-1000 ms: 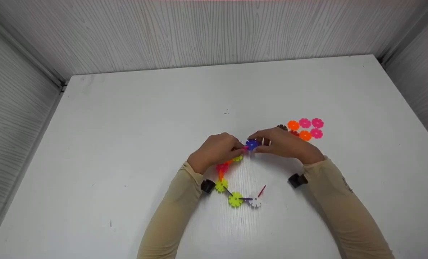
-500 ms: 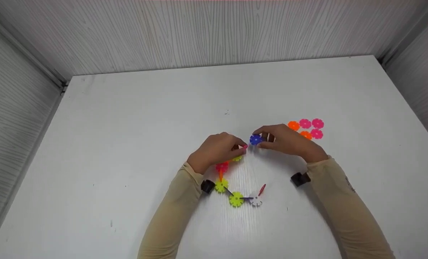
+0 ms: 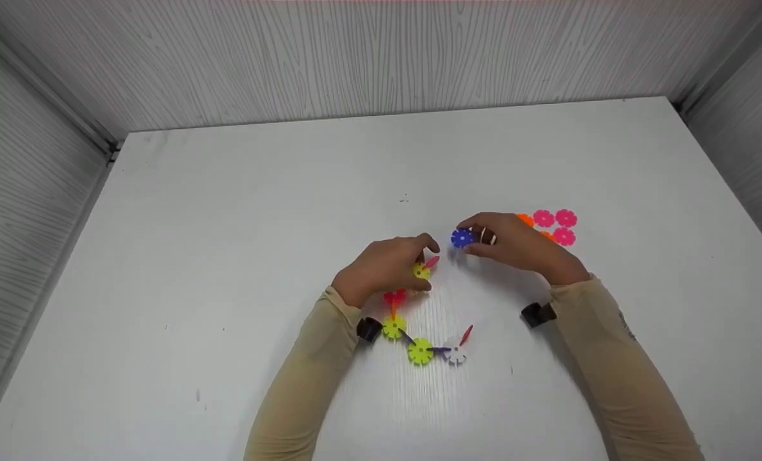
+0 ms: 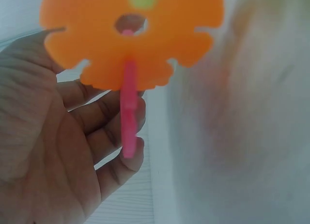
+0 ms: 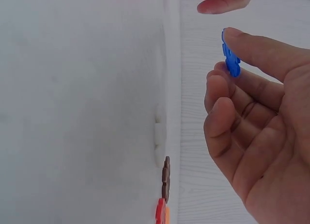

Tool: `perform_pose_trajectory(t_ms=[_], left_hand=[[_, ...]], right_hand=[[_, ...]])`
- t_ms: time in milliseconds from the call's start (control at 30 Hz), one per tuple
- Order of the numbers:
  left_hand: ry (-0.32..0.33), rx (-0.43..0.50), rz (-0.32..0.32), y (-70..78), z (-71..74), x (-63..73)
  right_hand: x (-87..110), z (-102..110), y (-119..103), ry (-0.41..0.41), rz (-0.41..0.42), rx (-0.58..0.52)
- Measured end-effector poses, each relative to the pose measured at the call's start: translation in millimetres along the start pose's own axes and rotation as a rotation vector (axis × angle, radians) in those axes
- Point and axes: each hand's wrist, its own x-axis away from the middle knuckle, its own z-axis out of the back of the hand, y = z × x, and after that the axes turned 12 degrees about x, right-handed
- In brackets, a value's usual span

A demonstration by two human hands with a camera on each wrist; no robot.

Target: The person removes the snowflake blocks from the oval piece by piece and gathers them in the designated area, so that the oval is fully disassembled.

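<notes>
In the head view, my right hand (image 3: 515,243) pinches a blue notched plastic disc (image 3: 462,238) between thumb and fingertips, above the table. My left hand (image 3: 381,270) has thumb and forefinger spread around the upper end of a chain of slotted discs. A yellow disc (image 3: 421,271) and an edge-on pink disc (image 3: 432,262) show between them. The left wrist view has an orange disc (image 4: 184,45) with a pink disc (image 4: 128,103) slotted into it, in front of the fingers. The chain curves down through yellow discs (image 3: 421,351) to a white disc (image 3: 456,355) and a red disc (image 3: 467,334).
Loose pink discs (image 3: 566,218) and partly covered orange discs (image 3: 526,219) lie on the white table (image 3: 259,205) beyond my right wrist. A brown disc (image 5: 166,180) and a red disc (image 5: 160,210) stand out below the hand in the right wrist view.
My right hand has drawn the blue disc up and right, away from the chain's pink disc. My left thumb and forefinger have parted, letting go of the pink disc.
</notes>
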Motion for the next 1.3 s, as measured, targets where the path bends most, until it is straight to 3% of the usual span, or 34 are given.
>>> perform_pose_trajectory(t_ms=[167,333,500,700,967,1300], left_hand=[[0.017,-0.002,-0.011,-2.2,0.8,-2.3],[0.049,-0.072,-0.005,-4.8,2.3,-4.1],[0.077,-0.109,0.017,-5.9,3.5,-2.3],[0.112,-0.113,-0.009,-7.3,4.4,0.7],[0.096,-0.062,0.002,-7.3,4.5,1.5],[0.085,-0.05,0.012,-6.7,4.2,1.1]], right_hand=[[-0.3,2,3,-0.02,-0.026,0.02],[1.9,9,9,-0.025,-0.034,0.029],[5.6,15,13,-0.061,-0.067,0.001],[7.5,18,16,-0.103,-0.073,-0.027],[10.1,21,21,-0.139,-0.079,-0.054],[14.2,24,29,-0.279,-0.074,-0.056]])
